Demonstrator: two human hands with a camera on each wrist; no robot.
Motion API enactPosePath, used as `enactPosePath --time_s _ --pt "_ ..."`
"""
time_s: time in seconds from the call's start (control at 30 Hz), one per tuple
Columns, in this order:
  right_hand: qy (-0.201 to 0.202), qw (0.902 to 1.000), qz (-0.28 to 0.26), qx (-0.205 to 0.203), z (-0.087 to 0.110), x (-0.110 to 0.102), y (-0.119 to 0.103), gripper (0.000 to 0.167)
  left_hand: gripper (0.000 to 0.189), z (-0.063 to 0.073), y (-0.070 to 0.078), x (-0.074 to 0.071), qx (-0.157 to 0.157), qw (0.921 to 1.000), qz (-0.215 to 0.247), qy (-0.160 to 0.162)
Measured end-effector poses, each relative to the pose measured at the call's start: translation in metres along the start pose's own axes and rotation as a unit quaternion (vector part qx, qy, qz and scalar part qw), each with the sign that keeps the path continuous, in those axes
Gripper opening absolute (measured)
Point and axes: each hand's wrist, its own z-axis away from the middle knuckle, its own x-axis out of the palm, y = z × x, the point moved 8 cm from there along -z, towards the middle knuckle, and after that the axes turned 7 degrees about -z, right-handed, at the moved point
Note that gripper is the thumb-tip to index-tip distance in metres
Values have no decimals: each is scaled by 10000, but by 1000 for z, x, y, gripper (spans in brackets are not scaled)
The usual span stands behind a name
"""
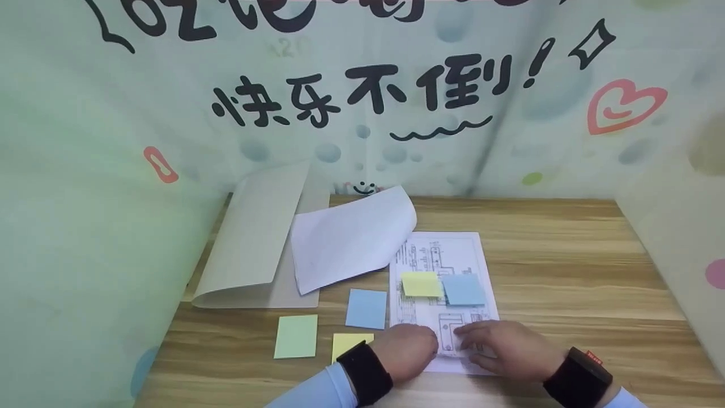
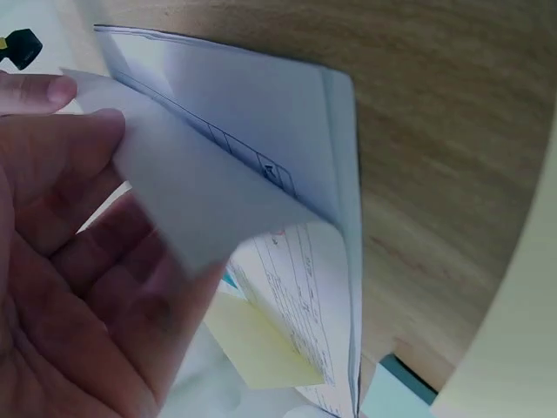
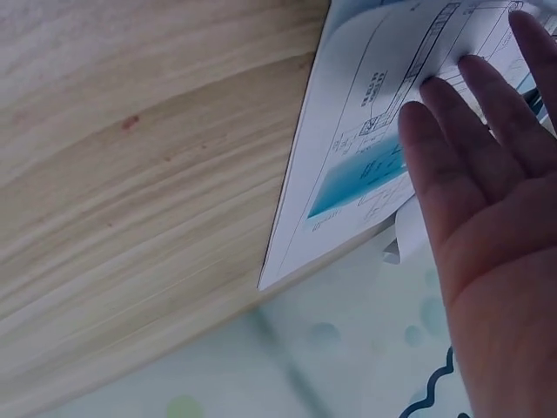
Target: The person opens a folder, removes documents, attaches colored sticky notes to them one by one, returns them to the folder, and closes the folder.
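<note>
A stack of printed drawing sheets (image 1: 410,258) lies on the wooden table, with a yellow sticky note (image 1: 421,284) and a blue sticky note (image 1: 463,289) side by side on its top page. At the near left corner, my left hand (image 1: 406,350) pinches the edge of the top sheet (image 2: 191,183). The left wrist view shows that sheet bent up, with another printed page under it. My right hand (image 1: 510,348) lies over the near right part of the stack. Its fingers (image 3: 435,148) are extended, with their tips at the paper.
Left of the stack are a blue sticky pad (image 1: 366,309), a green one (image 1: 296,336) and a yellow one (image 1: 351,341), partly behind the left wrist. Farther back, a cream folder (image 1: 255,226) stands half open beside curled white sheets (image 1: 354,243), which overlap the stack's far corner.
</note>
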Motion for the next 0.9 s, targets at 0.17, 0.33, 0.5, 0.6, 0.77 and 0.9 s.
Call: enactPosePath --time_s 0.17,0.33,0.5,0.6,0.77,0.9 --pt "1041 9911 545 -626 -3 -18 -19 13 17 -4 -5 0 -33 9999 109 -9" --pt "2050 9568 887 -1860 -1 -29 -55 8 14 -8 -17 -1 -342 9971 672 -65" --pt "1813 9564 914 -2101 0 -17 -66 4 15 -7 -34 -9 -841 9849 1512 25" --pt "1352 9725 967 -1631 -1 -6 -55 11 14 -4 -47 -18 -1118 9738 1956 308" --pt "496 9897 1079 -801 0 12 -30 32 13 6 -81 -33 -1746 9348 2919 1026" --pt "118 9951 833 -513 1 19 -20 36 24 19 -120 -43 -2433 8821 3652 1711"
